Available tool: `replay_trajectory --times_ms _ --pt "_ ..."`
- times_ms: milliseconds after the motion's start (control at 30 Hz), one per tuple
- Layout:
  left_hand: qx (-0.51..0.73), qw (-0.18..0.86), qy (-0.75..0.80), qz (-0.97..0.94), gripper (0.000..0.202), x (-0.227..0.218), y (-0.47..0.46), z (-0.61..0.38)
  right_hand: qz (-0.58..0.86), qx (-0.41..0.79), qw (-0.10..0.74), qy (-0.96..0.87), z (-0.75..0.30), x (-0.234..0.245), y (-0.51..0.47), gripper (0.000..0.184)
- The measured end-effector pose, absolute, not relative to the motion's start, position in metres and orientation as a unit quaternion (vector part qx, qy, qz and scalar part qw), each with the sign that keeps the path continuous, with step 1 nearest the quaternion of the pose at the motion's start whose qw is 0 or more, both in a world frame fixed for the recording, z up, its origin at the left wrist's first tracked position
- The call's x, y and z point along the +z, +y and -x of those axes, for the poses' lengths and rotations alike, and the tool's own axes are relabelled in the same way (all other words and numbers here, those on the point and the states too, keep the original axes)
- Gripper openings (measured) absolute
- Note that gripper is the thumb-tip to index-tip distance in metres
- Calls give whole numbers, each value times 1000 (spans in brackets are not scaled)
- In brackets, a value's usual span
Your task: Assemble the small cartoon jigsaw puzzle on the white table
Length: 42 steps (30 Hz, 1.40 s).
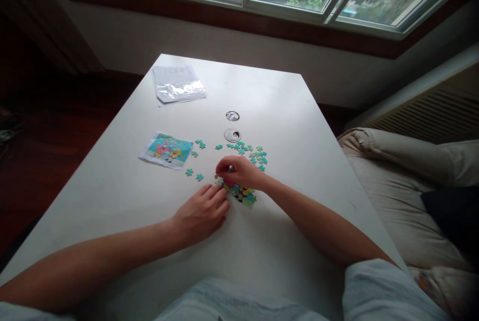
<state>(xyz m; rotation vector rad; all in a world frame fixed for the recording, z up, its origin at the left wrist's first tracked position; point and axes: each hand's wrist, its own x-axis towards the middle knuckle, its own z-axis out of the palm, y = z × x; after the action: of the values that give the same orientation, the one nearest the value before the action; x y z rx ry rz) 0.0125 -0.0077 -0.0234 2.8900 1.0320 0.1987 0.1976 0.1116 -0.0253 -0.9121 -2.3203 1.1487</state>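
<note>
A partly joined jigsaw puzzle [243,194] with colourful cartoon figures lies on the white table in front of me. My right hand [239,170] is over its upper part, thumb and forefinger pinched on a small puzzle piece [216,176] at the puzzle's left edge; the fingers hide most of that piece. At the lower left side rests my left hand [204,208], its fingers lying on the table with the tips against the puzzle's edge. Loose turquoise puzzle pieces [258,155] are scattered behind the right hand, and several more pieces [199,177] lie to the left.
A printed reference picture [170,151] of the cartoon lies on the left. Farther back are papers in a clear plastic sleeve [179,84]. Two round cable holes [232,135] are set in the table [277,106]. A beige sofa [377,186] stands at the right.
</note>
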Motion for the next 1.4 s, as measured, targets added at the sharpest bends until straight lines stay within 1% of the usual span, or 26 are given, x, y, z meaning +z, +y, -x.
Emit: replay_trajectory --times_ms 167,333,500,800,1167,1300,1400 --pt "62 39 347 -935 22 -22 -11 -15 295 403 163 -851 -190 -27 120 10" --pt "59 20 339 -939 19 -24 -12 -15 233 390 112 -884 -188 -30 130 9" --pt "61 6 335 -940 20 -26 -10 -15 199 349 108 -909 -185 -33 135 8" --pt "63 25 339 -938 16 -24 -11 -15 178 344 77 -919 -183 -28 143 6" --pt "63 29 343 -937 17 -26 -12 -16 156 309 44 -937 -177 -24 144 7" --pt "60 29 344 -937 16 -25 -13 -16 149 308 48 -939 -176 -23 146 6" --pt "65 27 344 -937 16 -25 -13 -16 145 330 39 -932 -176 -19 147 5"
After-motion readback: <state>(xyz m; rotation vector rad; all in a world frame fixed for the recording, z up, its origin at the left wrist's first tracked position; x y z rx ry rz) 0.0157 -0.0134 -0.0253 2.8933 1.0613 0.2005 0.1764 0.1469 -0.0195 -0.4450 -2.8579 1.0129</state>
